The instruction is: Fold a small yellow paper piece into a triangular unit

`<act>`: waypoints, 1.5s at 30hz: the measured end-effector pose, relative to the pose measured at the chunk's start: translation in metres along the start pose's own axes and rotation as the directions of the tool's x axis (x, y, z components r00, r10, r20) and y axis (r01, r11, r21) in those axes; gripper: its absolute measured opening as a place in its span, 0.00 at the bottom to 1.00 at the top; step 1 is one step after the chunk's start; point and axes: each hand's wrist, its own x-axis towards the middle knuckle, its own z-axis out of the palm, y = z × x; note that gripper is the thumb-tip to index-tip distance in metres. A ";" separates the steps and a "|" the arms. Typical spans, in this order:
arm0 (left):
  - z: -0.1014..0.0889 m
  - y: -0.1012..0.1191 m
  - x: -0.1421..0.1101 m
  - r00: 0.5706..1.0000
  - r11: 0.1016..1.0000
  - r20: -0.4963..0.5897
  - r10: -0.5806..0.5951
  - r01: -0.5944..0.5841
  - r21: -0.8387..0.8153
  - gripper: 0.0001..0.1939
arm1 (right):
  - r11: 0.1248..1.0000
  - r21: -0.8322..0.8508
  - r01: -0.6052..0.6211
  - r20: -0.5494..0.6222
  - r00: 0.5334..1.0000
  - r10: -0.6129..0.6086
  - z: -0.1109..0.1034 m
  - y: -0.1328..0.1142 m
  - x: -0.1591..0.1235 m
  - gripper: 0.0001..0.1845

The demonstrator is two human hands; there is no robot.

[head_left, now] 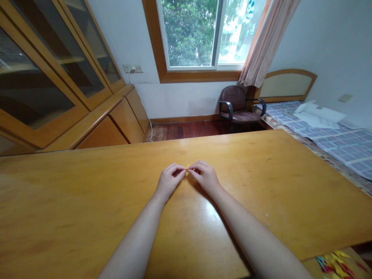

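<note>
Near the middle of the wooden table, my left hand (169,179) and my right hand (205,176) meet fingertip to fingertip. Between them is a small yellow piece (187,170), thin and pointed, with a bit of red at its centre. Both hands pinch it from opposite sides, just above the tabletop (116,201). It is too small and too covered by fingertips for me to tell its kind.
A pile of yellow, red and teal pieces (335,263) lies at the lower right, beside the table's edge. Beyond the table stand a brown armchair (234,101), a bed (325,128) with a checked cover, and a glass-door cabinet (78,73). A white cable (142,100) hangs from the wall socket.
</note>
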 end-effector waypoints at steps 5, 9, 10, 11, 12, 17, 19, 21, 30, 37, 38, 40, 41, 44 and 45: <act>0.000 0.001 -0.001 0.999 0.997 -0.015 0.052 -0.051 0.064 0.05 | 0.999 -0.039 0.018 0.020 1.000 -0.017 0.001 0.001 -0.001 0.04; 0.000 0.002 -0.002 0.997 0.993 -0.026 0.076 -0.073 0.095 0.06 | 0.999 -0.052 0.007 0.025 1.000 -0.006 0.002 0.000 -0.002 0.04; 0.001 0.002 -0.002 0.997 0.993 -0.028 0.076 -0.073 0.097 0.07 | 0.999 -0.051 0.003 0.025 1.000 -0.002 0.002 0.000 -0.002 0.04; 0.001 0.002 -0.002 0.997 0.993 -0.030 0.074 -0.071 0.099 0.07 | 0.999 -0.050 0.000 0.024 1.000 0.001 0.002 0.000 -0.002 0.04; 0.001 0.002 -0.002 0.997 0.993 -0.031 0.072 -0.068 0.100 0.07 | 0.999 -0.050 -0.003 0.023 1.000 0.005 0.003 -0.001 -0.003 0.04; 0.003 0.003 -0.003 0.998 0.994 -0.036 0.054 -0.051 0.093 0.09 | 0.998 -0.061 -0.002 0.027 1.000 0.004 0.003 -0.002 -0.004 0.05; 0.004 0.003 -0.004 0.998 0.995 -0.038 0.049 -0.045 0.089 0.09 | 0.998 -0.061 0.001 0.028 1.000 0.001 0.003 -0.003 -0.004 0.05; 0.004 0.004 -0.004 0.998 0.995 -0.039 0.046 -0.042 0.087 0.09 | 0.998 -0.067 0.000 0.024 1.000 0.001 0.003 -0.004 -0.004 0.05; 0.005 0.003 -0.004 0.998 0.994 -0.043 0.038 -0.034 0.100 0.10 | 0.994 -0.106 0.008 0.018 1.000 -0.006 0.005 -0.006 -0.005 0.08; 0.006 0.002 -0.003 0.998 0.993 -0.013 0.053 -0.052 0.102 0.10 | 0.996 -0.081 -0.023 0.002 1.000 0.023 0.004 -0.001 -0.005 0.08; 0.006 0.002 -0.003 0.998 0.993 -0.010 0.056 -0.055 0.104 0.10 | 0.997 -0.077 -0.024 -0.001 1.000 0.024 0.004 0.000 -0.005 0.08; 0.006 0.002 -0.003 0.998 0.993 -0.004 0.060 -0.059 0.104 0.10 | 0.997 -0.076 -0.028 -0.001 1.000 0.028 0.004 0.001 -0.005 0.08; 0.006 0.002 -0.003 0.998 0.993 -0.003 0.061 -0.061 0.104 0.10 | 0.997 -0.078 -0.030 -0.001 1.000 0.030 0.004 0.001 -0.005 0.08; 0.006 0.004 -0.003 0.998 0.992 0.004 0.063 -0.063 0.105 0.10 | 0.996 -0.077 -0.039 0.000 0.999 0.039 0.003 0.001 -0.005 0.08; 0.005 0.004 -0.003 0.998 0.992 0.006 0.063 -0.064 0.105 0.10 | 0.996 -0.073 -0.044 -0.002 0.999 0.044 0.003 0.001 -0.005 0.08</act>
